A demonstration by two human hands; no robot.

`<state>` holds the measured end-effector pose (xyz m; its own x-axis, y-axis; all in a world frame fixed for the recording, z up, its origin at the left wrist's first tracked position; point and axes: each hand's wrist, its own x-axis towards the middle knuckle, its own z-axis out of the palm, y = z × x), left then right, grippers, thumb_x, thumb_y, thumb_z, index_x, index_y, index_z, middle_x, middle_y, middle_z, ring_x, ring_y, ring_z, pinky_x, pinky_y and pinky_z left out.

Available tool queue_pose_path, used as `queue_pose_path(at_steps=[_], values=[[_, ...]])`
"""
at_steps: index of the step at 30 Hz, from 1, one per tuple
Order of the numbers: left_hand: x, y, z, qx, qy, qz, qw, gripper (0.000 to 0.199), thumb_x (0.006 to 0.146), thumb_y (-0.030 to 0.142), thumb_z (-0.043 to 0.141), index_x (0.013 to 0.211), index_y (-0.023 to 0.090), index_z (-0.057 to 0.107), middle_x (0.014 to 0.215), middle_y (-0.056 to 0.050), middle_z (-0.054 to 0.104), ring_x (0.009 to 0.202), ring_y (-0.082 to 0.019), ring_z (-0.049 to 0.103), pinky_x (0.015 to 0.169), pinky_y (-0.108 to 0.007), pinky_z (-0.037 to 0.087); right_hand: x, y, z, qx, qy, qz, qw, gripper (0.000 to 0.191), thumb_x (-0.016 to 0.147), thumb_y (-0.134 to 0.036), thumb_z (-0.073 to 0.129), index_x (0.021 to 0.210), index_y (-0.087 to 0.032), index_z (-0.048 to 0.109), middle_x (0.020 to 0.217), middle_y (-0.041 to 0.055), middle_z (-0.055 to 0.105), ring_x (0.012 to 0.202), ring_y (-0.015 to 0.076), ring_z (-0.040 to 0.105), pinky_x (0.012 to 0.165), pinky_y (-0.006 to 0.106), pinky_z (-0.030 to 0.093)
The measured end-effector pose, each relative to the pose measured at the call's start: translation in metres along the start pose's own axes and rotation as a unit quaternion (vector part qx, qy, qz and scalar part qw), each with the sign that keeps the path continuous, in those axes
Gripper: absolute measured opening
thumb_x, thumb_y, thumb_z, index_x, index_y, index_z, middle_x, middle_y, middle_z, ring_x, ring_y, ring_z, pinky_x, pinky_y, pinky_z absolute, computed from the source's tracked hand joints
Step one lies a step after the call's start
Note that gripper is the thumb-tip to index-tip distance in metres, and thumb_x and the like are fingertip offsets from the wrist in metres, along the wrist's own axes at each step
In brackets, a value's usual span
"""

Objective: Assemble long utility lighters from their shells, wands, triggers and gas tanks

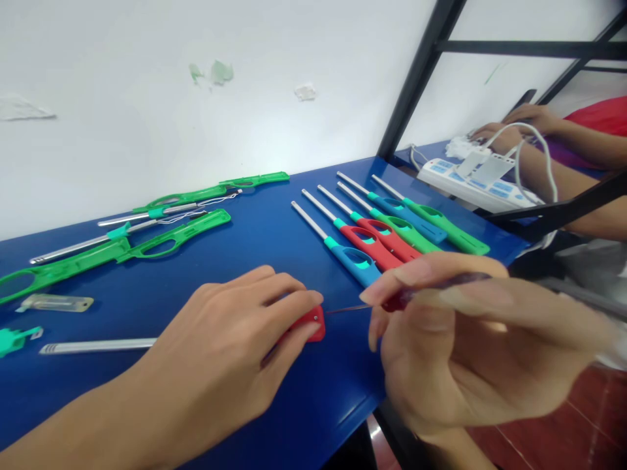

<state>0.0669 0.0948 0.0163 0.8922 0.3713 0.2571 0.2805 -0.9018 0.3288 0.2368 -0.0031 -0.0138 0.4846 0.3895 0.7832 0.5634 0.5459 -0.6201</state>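
My left hand (245,326) is closed around a red gas lighter (317,324), pressing it on the blue table. Most of the handle is hidden under the fingers; its silver tube (98,345) sticks out to the left. In my right hand (455,339) is a thin screwdriver (350,308) with a dark handle, gripped between thumb and fingers. Its shaft points left, the tip just beside the lighter's red end; whether they touch I cannot tell. A clear fuel tank (59,303) and a teal trigger piece (17,339) lie left of my left hand.
Several complete lighters (369,243) in blue, red and green lie in a row on the blue table (264,232). Green shell halves (186,233) and tubes with wires (98,241) lie at back left. Beyond a black frame (421,72) are a power strip (470,183) and another person's hands (514,134).
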Motion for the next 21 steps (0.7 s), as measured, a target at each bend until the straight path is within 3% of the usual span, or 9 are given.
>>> queue_pose_path(at_steps=[4, 8, 13, 16, 21], values=[[-0.004, -0.002, 0.005, 0.019, -0.015, -0.005, 1.0, 0.018, 0.104, 0.034, 0.061, 0.12, 0.027, 0.065, 0.113, -0.003, 0.071, 0.101, -0.028, 0.061, 0.084, -0.043, 0.051, 0.002, 0.001, 0.001, -0.004, -0.037, -0.011, 0.999, 0.031, 0.1, -0.002, 0.058, 0.104, -0.029, 0.071, 0.093, -0.0092, 0.077, 0.083, 0.0136, 0.073, 0.06, 0.03, 0.062], [-0.009, -0.008, 0.018, 0.004, -0.027, -0.003, 1.0, 0.014, 0.11, 0.032, 0.053, 0.113, 0.025, 0.065, 0.113, -0.004, 0.069, 0.098, -0.028, 0.06, 0.089, -0.048, 0.049, 0.003, -0.002, -0.002, -0.023, -0.069, -0.007, 0.997, 0.034, 0.1, -0.002, 0.058, 0.107, -0.033, 0.069, 0.09, -0.0128, 0.079, 0.087, 0.0128, 0.074, 0.063, 0.028, 0.063], [-0.01, -0.013, 0.025, -0.061, -0.008, -0.036, 0.997, 0.012, 0.107, 0.034, 0.058, 0.114, 0.03, 0.067, 0.115, -0.001, 0.068, 0.101, -0.025, 0.062, 0.089, -0.045, 0.049, 0.01, 0.0, 0.001, 0.015, -0.093, -0.055, 0.994, 0.045, 0.093, 0.007, 0.057, 0.114, -0.031, 0.071, 0.092, -0.0097, 0.079, 0.084, 0.0138, 0.075, 0.069, 0.03, 0.067], [-0.009, -0.013, 0.025, -0.108, -0.01, -0.079, 0.991, 0.012, 0.102, 0.034, 0.067, 0.114, 0.034, 0.068, 0.113, 0.003, 0.067, 0.1, -0.022, 0.064, 0.09, -0.041, 0.05, 0.013, 0.003, 0.005, 0.041, -0.069, -0.122, 0.989, 0.045, 0.09, 0.007, 0.06, 0.114, -0.03, 0.071, 0.091, -0.0066, 0.076, 0.081, 0.0151, 0.075, 0.065, 0.031, 0.066], [-0.008, -0.011, 0.026, -0.121, 0.004, -0.086, 0.989, 0.012, 0.1, 0.033, 0.068, 0.112, 0.032, 0.072, 0.113, 0.002, 0.068, 0.099, -0.022, 0.065, 0.091, -0.041, 0.05, 0.003, 0.004, 0.003, -0.067, -0.076, -0.045, 0.994, 0.028, 0.094, 0.0, 0.067, 0.098, -0.027, 0.073, 0.098, -0.0053, 0.075, 0.083, 0.0148, 0.074, 0.064, 0.032, 0.064]])
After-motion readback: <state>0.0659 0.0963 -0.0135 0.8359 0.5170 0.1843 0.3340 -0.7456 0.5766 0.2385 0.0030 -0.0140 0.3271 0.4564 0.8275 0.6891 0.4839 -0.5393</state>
